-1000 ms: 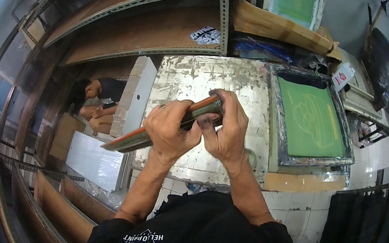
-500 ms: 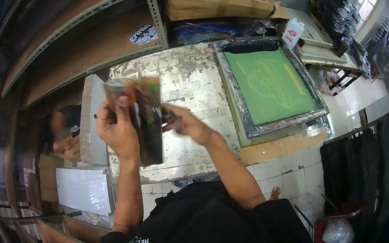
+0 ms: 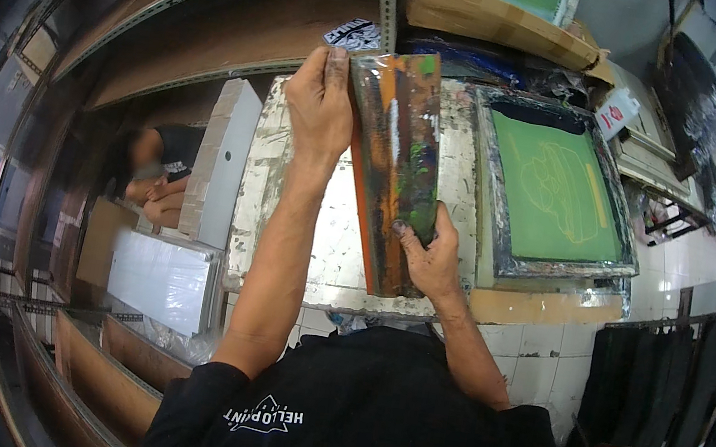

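Between my hands is a long squeegee [image 3: 391,164], its board smeared with brown, orange, green and black ink. An orange strip runs down its left edge. My left hand [image 3: 320,104] is closed round its far left corner. Lower down, my right hand [image 3: 435,262] grips the opposite edge, thumb lying on the inked face and the other fingers mostly hidden behind. The squeegee is held up over a worn, paint-flecked table [image 3: 282,240]. To its right lies a framed printing screen [image 3: 555,187] with green mesh and a faint line drawing.
A white bottle [image 3: 616,112] stands beyond the screen. Shelving [image 3: 220,35] rises at the far left, with a grey panel [image 3: 228,160] at the table's left side. Past that panel sits another person [image 3: 166,169]. White packed sheets [image 3: 162,280] are at lower left; a cardboard box [image 3: 505,20] is at the back.
The squeegee has swung from a blurred, edge-on pose to show its inked face. Both hands have shifted; the right now grips its lower edge. The whole view has turned as well.
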`<state>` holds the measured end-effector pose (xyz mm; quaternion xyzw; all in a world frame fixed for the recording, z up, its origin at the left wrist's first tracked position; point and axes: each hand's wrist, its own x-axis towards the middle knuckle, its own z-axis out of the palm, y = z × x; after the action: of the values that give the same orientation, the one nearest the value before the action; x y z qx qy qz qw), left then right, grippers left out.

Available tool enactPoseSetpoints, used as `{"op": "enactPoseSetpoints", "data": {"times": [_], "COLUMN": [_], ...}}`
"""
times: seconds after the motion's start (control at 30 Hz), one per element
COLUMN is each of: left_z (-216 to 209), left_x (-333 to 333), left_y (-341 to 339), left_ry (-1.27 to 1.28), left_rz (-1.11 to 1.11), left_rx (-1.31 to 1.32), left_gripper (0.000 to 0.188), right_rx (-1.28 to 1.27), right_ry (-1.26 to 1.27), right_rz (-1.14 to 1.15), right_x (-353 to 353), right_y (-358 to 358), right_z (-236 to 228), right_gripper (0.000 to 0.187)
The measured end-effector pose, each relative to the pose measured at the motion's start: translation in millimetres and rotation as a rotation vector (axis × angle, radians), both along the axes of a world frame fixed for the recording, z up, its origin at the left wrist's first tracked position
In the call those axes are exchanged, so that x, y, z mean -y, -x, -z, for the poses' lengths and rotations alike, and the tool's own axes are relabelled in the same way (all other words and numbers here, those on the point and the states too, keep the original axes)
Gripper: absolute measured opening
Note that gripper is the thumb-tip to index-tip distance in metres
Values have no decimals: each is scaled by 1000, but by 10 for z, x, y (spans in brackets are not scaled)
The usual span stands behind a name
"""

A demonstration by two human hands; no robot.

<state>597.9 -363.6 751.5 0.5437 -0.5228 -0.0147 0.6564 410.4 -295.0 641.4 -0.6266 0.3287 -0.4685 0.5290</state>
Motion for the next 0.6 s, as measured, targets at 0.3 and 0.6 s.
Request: {"op": "enactPoseSetpoints", "data": {"times": [0.3, 0.6], "left_z": [74, 537], "left_x": [132, 183], "left_y": [114, 167], "left_ry": [-100, -235], "left_rz": [384, 372], "left_rx": [-515, -433], "left_gripper": [47, 41], "right_rx": [19, 84], "right_ry": [-30, 54], "right_rz": [16, 176], "right_x": [-24, 156], "right_y": [-14, 122], "right_z": [-16, 85], "right_gripper": [23, 21]}}
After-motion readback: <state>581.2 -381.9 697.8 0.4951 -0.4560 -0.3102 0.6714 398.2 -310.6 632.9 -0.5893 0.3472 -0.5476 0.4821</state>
